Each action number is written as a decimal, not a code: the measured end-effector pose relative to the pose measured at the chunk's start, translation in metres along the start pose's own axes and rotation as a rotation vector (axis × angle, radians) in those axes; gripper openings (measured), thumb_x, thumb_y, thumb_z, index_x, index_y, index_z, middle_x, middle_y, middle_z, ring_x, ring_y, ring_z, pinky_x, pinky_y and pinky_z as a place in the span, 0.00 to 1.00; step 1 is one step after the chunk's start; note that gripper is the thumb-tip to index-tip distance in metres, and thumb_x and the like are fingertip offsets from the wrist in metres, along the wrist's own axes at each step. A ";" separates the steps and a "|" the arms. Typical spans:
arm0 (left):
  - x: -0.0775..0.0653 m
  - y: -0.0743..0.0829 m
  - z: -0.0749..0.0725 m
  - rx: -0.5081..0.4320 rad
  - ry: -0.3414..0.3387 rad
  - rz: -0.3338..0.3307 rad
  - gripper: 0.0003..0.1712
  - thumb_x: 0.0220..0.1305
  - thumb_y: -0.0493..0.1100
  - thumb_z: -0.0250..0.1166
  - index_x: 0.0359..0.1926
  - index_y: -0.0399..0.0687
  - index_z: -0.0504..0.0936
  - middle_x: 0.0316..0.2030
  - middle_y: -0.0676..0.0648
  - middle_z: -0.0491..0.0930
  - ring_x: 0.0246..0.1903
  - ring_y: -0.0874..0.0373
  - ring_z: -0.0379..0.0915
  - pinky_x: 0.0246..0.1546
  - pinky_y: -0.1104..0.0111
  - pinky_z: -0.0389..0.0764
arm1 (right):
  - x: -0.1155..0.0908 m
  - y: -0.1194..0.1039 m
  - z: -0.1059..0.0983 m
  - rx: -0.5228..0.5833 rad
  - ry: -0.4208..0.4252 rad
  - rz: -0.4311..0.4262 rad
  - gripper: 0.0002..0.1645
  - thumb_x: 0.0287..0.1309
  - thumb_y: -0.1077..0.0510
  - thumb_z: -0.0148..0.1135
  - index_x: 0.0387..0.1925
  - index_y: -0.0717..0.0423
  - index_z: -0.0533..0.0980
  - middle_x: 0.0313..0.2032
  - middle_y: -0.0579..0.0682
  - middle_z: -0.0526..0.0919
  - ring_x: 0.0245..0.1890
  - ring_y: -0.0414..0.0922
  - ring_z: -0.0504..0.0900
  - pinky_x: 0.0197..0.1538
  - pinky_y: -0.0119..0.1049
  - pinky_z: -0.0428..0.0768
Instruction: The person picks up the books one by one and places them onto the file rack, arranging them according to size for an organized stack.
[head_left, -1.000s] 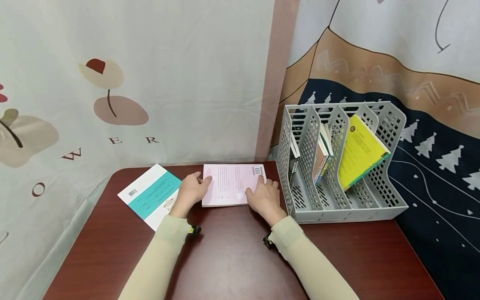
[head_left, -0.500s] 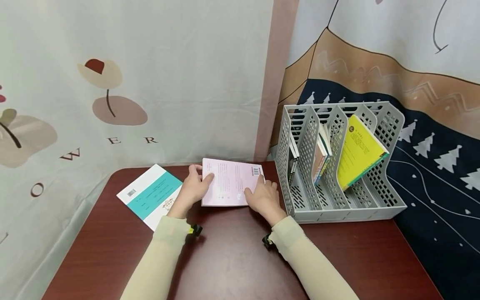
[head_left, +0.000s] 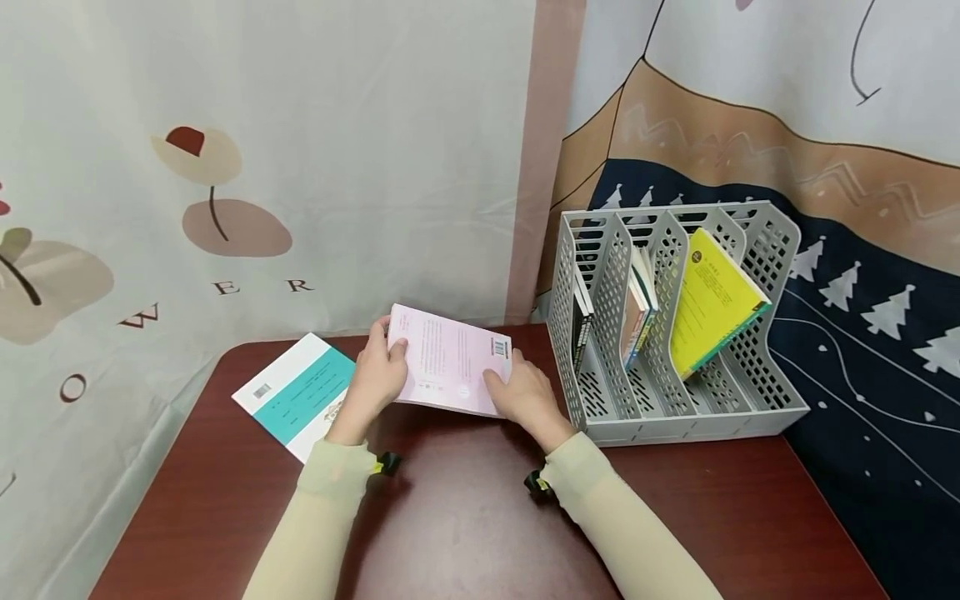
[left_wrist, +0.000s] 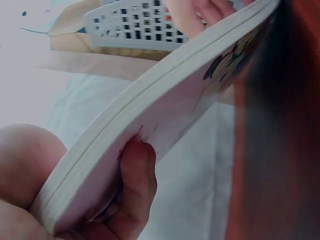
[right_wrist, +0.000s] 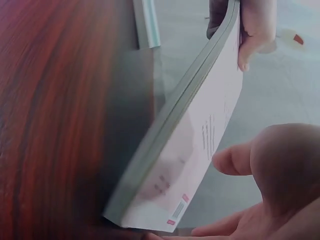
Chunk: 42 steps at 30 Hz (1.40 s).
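Note:
A pink paperback book (head_left: 446, 354) is tilted over the table, its left end raised, barcode side up in the head view. My left hand (head_left: 377, 379) grips its left end, thumb on the upper cover and fingers curled beneath, as the left wrist view shows. At the right end, my right hand (head_left: 531, 396) holds the book, thumb over the cover and fingers by the edge. The right wrist view shows that thumb (right_wrist: 234, 159) close against the printed cover; the fingertips there are partly hidden. A white and teal book (head_left: 300, 400) lies beside my left hand, partly covered by it.
A grey perforated file rack (head_left: 693, 429) stands on the right of the dark red table (head_left: 465, 517). Its compartments hold a leaning yellow book (head_left: 716, 304), several thin books (head_left: 639, 308) and dark-spined books (head_left: 582, 321). A printed curtain (head_left: 375, 167) hangs behind.
The pink book has gone from lying flat to tilted, left end up, and shifted slightly left. The left fingers have moved under it; the right hand has moved slightly, its thumb over the cover.

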<state>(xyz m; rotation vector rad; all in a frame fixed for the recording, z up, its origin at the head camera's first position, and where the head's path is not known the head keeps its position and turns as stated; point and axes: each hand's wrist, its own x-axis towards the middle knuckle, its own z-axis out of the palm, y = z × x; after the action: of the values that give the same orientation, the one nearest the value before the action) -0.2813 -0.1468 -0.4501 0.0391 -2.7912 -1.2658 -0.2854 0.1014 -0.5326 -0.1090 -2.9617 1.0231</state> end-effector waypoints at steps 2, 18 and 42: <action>-0.003 0.003 -0.008 -0.011 -0.002 0.026 0.34 0.88 0.46 0.48 0.87 0.43 0.54 0.63 0.27 0.81 0.55 0.34 0.83 0.59 0.42 0.79 | -0.009 -0.011 -0.013 0.055 -0.025 -0.001 0.53 0.73 0.34 0.57 0.83 0.67 0.62 0.68 0.68 0.83 0.65 0.66 0.84 0.67 0.60 0.82; -0.011 0.012 -0.050 -0.434 -0.033 0.043 0.33 0.89 0.46 0.48 0.87 0.49 0.54 0.52 0.33 0.83 0.33 0.65 0.86 0.33 0.68 0.88 | -0.023 -0.034 -0.078 0.607 -0.257 -0.019 0.42 0.84 0.41 0.55 0.86 0.57 0.59 0.67 0.65 0.84 0.57 0.53 0.90 0.57 0.48 0.90; -0.011 0.021 -0.030 -0.442 -0.129 -0.089 0.37 0.88 0.54 0.53 0.89 0.53 0.56 0.63 0.33 0.83 0.39 0.63 0.87 0.38 0.70 0.88 | -0.023 -0.022 -0.088 1.107 -0.216 -0.023 0.27 0.88 0.52 0.50 0.77 0.58 0.67 0.42 0.46 0.90 0.36 0.40 0.92 0.37 0.36 0.91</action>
<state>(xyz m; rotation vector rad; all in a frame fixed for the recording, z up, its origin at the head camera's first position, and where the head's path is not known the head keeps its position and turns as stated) -0.2679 -0.1553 -0.4155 0.0568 -2.5619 -1.9399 -0.2613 0.1369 -0.4494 0.0524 -2.0681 2.5529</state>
